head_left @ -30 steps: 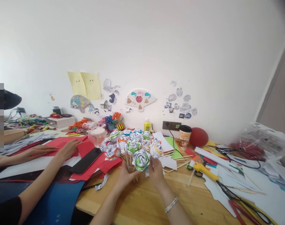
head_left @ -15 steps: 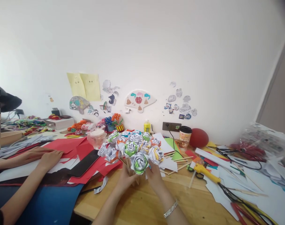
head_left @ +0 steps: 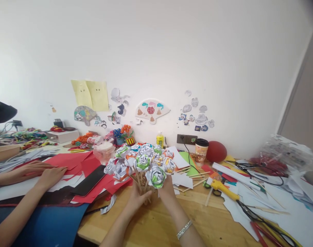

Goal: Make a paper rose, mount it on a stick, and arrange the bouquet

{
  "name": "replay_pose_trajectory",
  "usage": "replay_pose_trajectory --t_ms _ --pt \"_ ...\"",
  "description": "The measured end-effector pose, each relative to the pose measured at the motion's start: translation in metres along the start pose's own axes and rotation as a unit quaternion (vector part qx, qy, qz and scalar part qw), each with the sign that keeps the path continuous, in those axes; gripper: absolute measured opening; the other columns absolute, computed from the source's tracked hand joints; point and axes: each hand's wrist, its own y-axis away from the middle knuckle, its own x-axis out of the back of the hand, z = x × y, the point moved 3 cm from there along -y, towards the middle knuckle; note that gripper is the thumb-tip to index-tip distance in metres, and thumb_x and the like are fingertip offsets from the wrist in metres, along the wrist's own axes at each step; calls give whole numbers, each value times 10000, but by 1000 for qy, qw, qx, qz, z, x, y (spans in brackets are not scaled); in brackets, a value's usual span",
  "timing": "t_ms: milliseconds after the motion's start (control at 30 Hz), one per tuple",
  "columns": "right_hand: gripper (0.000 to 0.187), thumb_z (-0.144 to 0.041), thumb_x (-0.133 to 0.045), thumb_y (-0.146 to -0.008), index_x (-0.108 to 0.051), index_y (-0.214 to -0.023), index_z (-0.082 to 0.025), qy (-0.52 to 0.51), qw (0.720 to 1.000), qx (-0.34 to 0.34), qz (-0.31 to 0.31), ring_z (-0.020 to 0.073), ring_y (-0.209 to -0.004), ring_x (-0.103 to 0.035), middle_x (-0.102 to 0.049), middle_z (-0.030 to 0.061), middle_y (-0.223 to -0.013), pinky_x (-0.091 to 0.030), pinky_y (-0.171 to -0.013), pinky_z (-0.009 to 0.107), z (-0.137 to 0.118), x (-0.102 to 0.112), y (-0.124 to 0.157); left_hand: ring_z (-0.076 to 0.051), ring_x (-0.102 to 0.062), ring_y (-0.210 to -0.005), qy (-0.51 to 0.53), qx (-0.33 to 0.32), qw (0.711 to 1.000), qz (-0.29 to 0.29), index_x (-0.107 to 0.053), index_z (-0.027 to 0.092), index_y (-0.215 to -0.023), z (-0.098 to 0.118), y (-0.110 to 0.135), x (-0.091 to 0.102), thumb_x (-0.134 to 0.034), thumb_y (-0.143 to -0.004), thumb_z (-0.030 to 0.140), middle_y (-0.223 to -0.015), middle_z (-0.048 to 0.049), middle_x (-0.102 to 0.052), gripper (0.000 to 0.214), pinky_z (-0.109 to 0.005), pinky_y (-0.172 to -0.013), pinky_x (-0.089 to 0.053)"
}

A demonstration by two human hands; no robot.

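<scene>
Bouquet (head_left: pixel 143 161) held over counter (head_left: pixel 156 226). Left hand (head_left: pixel 138 197) wraps stems (head_left: pixel 142 180); right hand (head_left: pixel 168 189) partly behind 1 front bloom (head_left: pixel 157 177), grip can't tell. Slack left grip could let stems splay; pressing hard could crush bloom.

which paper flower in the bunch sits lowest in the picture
The green-edged white flower at the front, beside the right hand; the other paper flowers, some green-edged too, sit higher in view.

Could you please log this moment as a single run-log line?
left hand: gripping stick stems of paper flowers | right hand: beside front flower, fingertips hidden | nearby: yellow glue gun, lidded cup
</scene>
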Motion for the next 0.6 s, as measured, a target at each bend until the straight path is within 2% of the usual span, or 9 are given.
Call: replay_pose_trajectory --t_ms 133,233,467,567,600 --pt "385 -203 -559 -760 -613 -1139 -237 -5 1000 18 -6 256 -1150 -509 -588 86 -1197 -412 -965 433 -5 10 4 -309 -339 -1317 -22 -18 1000 2 -199 161 -1372 1 3 0 -747 -526 460 -1418 -193 -383 1052 -393 -1073 -299" --pt "340 -190 -508 -786 -628 -1102 -228 0 999 39 14 251 -1123 -525 -598 91 -1162 -426 -943 429 -6 15 4 -312 -346 -1314 -36 -21 999 7 -177 172 -1383 -1 6 1 -737 -554 403 -1402 -190 -407 1027 -414 -1069 -301" --pt "307 -192 -487 -788 -597 -1074 -206 32 995 82 37 245 -1014 -568 -626 90 -1045 -469 -849 387 -3 18 0 -308 -444 -1241 -71 -62 995 42 -449 209 -1213 -11 6 5 -724 -580 350 -1298 -131 -530 704 -443 -1049 -311" --pt "152 -199 -441 -850 -589 -885 -196 70 987 67 127 215 -793 -592 -618 62 -822 -478 -688 328 -16 34 14 -340 -555 -1097 -79 -34 995 50 -566 207 -1070 -17 2 6 -753 -539 326 -1084 -102 -662 575 -476 -965 -394" --pt "167 -193 -415 -874 -567 -805 -200 75 981 70 162 194 -704 -576 -585 38 -731 -463 -634 301 -23 39 21 -350 -586 -1033 -78 -23 996 48 -605 208 -995 -19 2 7 -762 -528 323 -993 -92 -690 505 -486 -929 -419"
